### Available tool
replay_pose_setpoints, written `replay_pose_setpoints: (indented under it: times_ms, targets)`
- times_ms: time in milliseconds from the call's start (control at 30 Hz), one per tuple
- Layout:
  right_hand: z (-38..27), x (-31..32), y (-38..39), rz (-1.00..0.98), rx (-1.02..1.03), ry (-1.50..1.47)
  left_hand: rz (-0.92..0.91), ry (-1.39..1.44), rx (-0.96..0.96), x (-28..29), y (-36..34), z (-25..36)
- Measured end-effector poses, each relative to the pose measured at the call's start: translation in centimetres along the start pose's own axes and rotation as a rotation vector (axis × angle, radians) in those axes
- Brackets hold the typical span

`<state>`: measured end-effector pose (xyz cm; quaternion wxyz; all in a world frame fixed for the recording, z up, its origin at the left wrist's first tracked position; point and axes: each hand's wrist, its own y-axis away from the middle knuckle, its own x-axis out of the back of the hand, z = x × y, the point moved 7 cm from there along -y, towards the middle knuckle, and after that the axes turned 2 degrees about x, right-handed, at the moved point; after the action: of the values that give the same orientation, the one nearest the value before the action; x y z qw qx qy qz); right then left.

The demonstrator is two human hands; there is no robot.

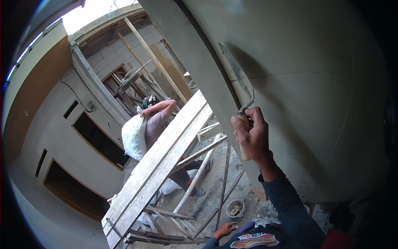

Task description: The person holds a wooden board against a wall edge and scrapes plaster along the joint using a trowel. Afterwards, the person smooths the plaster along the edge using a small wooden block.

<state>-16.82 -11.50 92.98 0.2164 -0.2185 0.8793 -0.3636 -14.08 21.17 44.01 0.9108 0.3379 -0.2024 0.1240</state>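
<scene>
My right hand (253, 135) is closed round the wooden handle of a trowel (234, 66). The trowel's narrow, mortar-smeared blade points up and lies close to the smooth grey wall (306, 99), beside a dark groove along a flat grey strip (192, 45). Whether the blade touches the wall I cannot tell. Its shadow falls on the wall to the right. Low in the view, my left hand (226, 230) is beside my body with its fingers stretched out, holding nothing. Nearby below stands a small pale bucket (243, 211) with some material inside.
A scaffold of long wooden planks (155, 166) on timber and pole legs slants across the left. Behind it, a co-worker (157, 124) carries a white sack (134, 137) on the back. Debris covers the floor (207, 203). Window and door openings line the far-left wall (62, 116).
</scene>
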Motion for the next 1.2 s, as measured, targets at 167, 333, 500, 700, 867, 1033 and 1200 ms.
replay_pose_setpoints:
  times_ms: [167,333,500,700,867,1033,1200]
  targets:
    - [-0.4,-3.0,-0.7,0.112,0.049,0.054,0.053,-0.053,0.031,-0.4,0.5,-3.2]
    - [-0.9,-6.7,-1.0,0.142,0.158,0.196,0.029,-0.017,0.021,-0.4,0.2,-4.7]
    - [1.0,-7.6,2.0,0.175,0.209,0.295,0.036,-0.003,-0.004,-0.1,-0.7,-5.6]
    - [0.4,-3.5,5.1,0.255,0.140,0.215,0.003,0.031,0.054,0.8,-0.5,-4.4]
    - [-1.6,-4.4,-0.2,0.241,0.154,0.198,0.002,-0.041,0.020,1.4,-0.9,-3.7]
    - [-0.4,-8.2,0.3,0.172,0.226,0.297,0.035,-0.068,-0.012,1.3,-1.7,-3.9]
    - [2.2,-6.1,4.7,0.155,0.156,0.329,-0.006,-0.069,-0.032,0.7,-2.2,-3.2]
